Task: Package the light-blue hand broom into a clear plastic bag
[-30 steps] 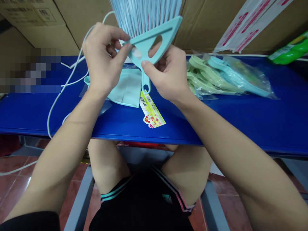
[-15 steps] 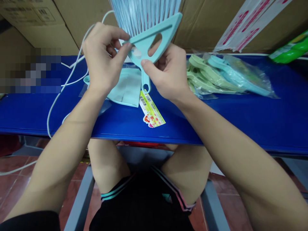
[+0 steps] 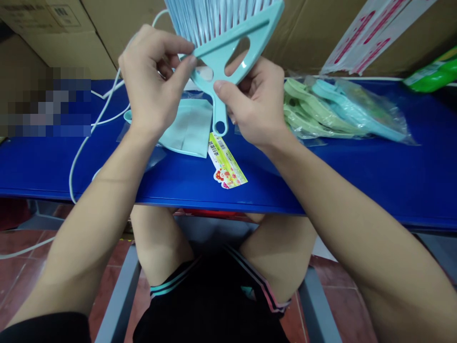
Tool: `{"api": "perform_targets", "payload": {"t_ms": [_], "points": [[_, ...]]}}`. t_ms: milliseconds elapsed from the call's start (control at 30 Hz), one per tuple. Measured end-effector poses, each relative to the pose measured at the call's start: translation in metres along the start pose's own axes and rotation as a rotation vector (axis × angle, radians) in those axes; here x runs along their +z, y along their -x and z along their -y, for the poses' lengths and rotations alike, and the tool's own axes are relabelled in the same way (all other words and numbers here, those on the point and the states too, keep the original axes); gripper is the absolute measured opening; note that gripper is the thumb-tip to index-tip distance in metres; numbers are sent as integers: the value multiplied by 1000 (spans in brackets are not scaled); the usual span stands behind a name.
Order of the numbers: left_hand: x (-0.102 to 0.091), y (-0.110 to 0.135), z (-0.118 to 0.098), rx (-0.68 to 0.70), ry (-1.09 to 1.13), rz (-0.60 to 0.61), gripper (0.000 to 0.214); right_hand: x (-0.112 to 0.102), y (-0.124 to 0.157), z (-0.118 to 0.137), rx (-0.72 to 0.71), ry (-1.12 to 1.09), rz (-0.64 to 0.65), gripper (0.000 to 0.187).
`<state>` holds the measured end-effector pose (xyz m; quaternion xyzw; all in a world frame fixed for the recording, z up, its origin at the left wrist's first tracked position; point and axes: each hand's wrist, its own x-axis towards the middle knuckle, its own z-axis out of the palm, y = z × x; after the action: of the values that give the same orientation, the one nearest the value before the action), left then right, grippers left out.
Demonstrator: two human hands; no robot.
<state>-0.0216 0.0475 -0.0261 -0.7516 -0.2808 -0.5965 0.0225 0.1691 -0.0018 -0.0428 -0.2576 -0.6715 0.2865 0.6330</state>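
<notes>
A light-blue hand brush [image 3: 219,59] is held up above the table, bristles pointing away from me and its looped handle toward me. My left hand [image 3: 155,78] pinches the left corner of its head between thumb and fingers. My right hand [image 3: 255,97] grips it from the right, thumb on the neck, the other fingers behind and partly hidden. Under the brush lies a light-blue dustpan [image 3: 189,131], partly covered by my left hand and wrist. A yellow-green printed card [image 3: 227,162] rests by the dustpan's front right corner.
Green and blue brush sets in clear plastic bags [image 3: 342,112] lie to the right on the blue table [image 3: 374,181]. A green package [image 3: 432,71] is at the far right. White cable [image 3: 80,152] loops on the left. Cardboard boxes [image 3: 300,38] stand behind.
The brush has shifted slightly up and to the right in view, its right corner raised, with my right hand moving along. My left hand keeps its pinch.
</notes>
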Motion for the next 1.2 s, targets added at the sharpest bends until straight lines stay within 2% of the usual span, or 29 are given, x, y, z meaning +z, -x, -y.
{"api": "perform_targets", "payload": {"t_ms": [100, 367, 500, 633, 800, 900, 1067, 1200], "points": [[0, 0, 0, -7, -17, 15, 32, 0, 0, 0, -20, -33, 10, 23], [-5, -4, -15, -167, -49, 78, 22, 3, 0, 3, -25, -22, -18, 21], [-5, -4, -17, -170, -57, 90, 22, 1, -2, 2, -32, -11, -15, 21], [-6, -4, -19, -191, -61, 101, 18, 0, -4, 0, 21, 57, -13, 23], [-6, -5, -25, -245, -62, 99, 15, -1, -4, -2, -69, -17, -9, 20], [-5, -7, -28, -269, -75, 107, 13, -1, -4, -4, -76, -11, -5, 19], [-4, -6, -27, -250, -102, 98, 12, -3, -3, -4, -70, 74, -2, 20], [-6, -1, -16, -163, -110, 120, 4, -2, -4, -2, 21, 186, -7, 24]]}}
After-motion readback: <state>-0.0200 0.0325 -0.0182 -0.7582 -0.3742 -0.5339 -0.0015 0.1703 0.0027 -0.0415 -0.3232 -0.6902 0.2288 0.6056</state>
